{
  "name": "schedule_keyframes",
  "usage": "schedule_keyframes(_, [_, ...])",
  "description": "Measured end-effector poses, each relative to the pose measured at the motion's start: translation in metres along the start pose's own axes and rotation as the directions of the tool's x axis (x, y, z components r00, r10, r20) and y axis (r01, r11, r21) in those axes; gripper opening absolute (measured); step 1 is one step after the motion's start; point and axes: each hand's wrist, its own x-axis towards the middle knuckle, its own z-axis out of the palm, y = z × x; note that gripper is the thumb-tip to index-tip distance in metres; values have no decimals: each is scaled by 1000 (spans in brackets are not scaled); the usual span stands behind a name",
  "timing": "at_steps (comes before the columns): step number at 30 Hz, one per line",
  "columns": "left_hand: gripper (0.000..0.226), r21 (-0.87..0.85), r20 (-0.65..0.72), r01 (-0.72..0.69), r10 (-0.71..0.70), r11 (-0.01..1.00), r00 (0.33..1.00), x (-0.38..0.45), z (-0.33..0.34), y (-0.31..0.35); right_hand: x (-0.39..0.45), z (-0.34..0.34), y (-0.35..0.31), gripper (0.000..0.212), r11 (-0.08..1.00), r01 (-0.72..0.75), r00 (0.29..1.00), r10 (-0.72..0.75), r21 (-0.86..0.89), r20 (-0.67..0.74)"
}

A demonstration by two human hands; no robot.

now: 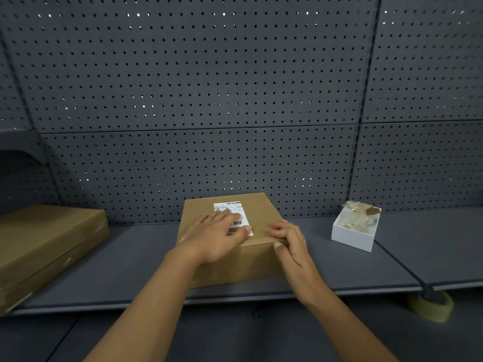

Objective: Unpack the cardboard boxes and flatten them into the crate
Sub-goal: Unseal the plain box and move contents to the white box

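At 9 o'clock a large flat box (44,246) lies on the grey shelf (339,267), closed, its left end cut off by the frame edge. It sits well apart from everything else.

At the centre stands the small box (235,267), closed, on the same shelf and close to the pegboard (209,87) behind it. A white label (235,212) with barcodes is stuck on its top face.

The left hand (217,239) comes in from 7 o'clock and lies palm down on the box top, its fingers straight and slightly spread, covering the lower part of the label. It presses flat and grips nothing.

The right hand (290,244) comes in from 5 o'clock and sits at the box's near right corner. Its fingers are curled, the tips set on the top face just at the edge, the thumb lying along the front edge below them. Whether it pinches anything there, tape or a flap, I cannot tell.

At 3 o'clock a white tray (352,237) stands on the shelf, well apart from the small box, holding crumpled clear tape and brown scraps (360,212).

At 4 o'clock a tape roll (431,309) lies below the shelf's front lip, partly hidden by a dark bracket.
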Motion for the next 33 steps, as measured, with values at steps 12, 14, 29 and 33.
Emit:
schedule_keyframes(12, [69,-27,-3,6,-6,1000,1000,-2,-1,2,-3,-3,-4,33,999,-21,999,23,-49,30])
schedule_keyframes(14, [69,-30,-4,5,-5,1000,1000,-2,-1,2,-3,-3,-4,34,998,-27,999,29,-52,34])
schedule_keyframes(29, [70,-25,-9,6,-7,1000,1000,-2,-1,2,-3,-4,-4,55,1000,-16,998,17,-13,57])
schedule_keyframes(33, [69,-42,-6,6,-7,999,1000,-3,-2,3,2,-27,-3,75,995,-25,981,6,96,192])
